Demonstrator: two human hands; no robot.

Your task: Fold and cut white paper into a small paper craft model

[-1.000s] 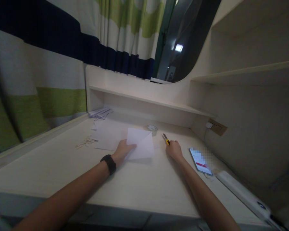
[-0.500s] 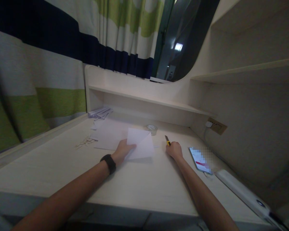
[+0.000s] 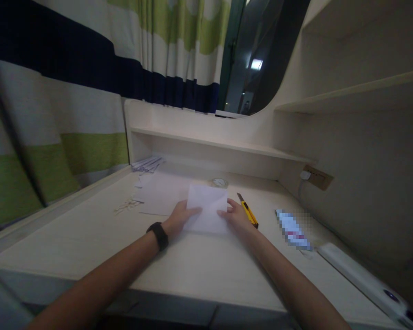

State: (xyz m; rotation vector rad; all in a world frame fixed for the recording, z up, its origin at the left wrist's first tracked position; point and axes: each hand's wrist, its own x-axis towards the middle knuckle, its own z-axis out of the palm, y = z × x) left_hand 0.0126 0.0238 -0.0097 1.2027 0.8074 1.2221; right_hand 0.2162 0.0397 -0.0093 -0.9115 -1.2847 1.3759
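Note:
A white, roughly square sheet of paper (image 3: 207, 208) is held between my two hands above the desk. My left hand (image 3: 179, 219) grips its left edge, thumb on top and fingers hidden beneath. On the opposite edge, my right hand (image 3: 239, 217) pinches the paper with the thumb in front and fingers behind. A yellow utility knife (image 3: 248, 213) lies on the desk just right of my right hand, blade out and pointing away. Behind the paper sits a roll of clear tape (image 3: 220, 182), partly covered. More white paper (image 3: 161, 195) lies flat to the left.
Folded paper strips (image 3: 147, 164) are piled at the back left, with small thin scraps (image 3: 128, 205) nearer. At the right lie a phone (image 3: 293, 230) and a long white device (image 3: 361, 279). A plug (image 3: 305, 175) sits in the wall socket. A low shelf (image 3: 206, 143) runs along the back.
My right hand has let go of the utility knife, leaving it on the desk, and moved left to take the paper's right edge. The paper now lies flatter between both hands.

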